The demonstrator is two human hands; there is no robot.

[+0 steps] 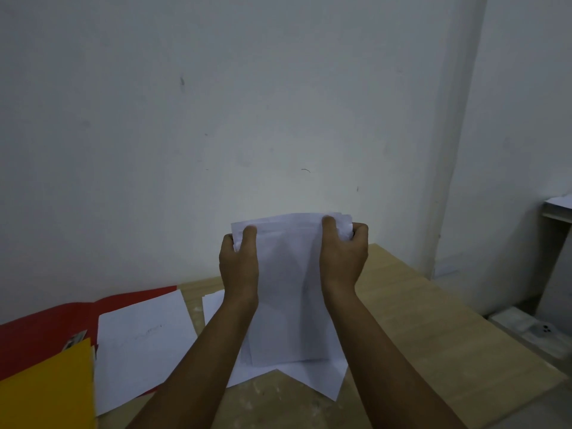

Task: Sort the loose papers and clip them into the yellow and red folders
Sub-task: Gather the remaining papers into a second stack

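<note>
The stack of papers (288, 289) is held upright above the tabletop (418, 320), its lower edge hanging near or on the loose sheets (312, 379) lying below it; whether they touch cannot be told. The left hand (240, 261) grips the stack's upper left corner, thumb in front and fingers curled behind, and the right hand (343, 255) grips its upper right corner the same way. The stack looks light and limp, and its top edges are uneven, so the sheets could fan or slip apart unless pinched firmly along both sides; squaring them probably calls for tapping the lower edge down on the wood.

Left of the stack lies the red folder (46, 323), open, with a white sheet (145, 342) on it. The yellow folder (46, 391) lies further left and nearer the person, overlapping the red one, with a metal clip (74, 340) showing at its upper edge. The loose sheets under the stack crowd the spot where it would be tapped
</note>
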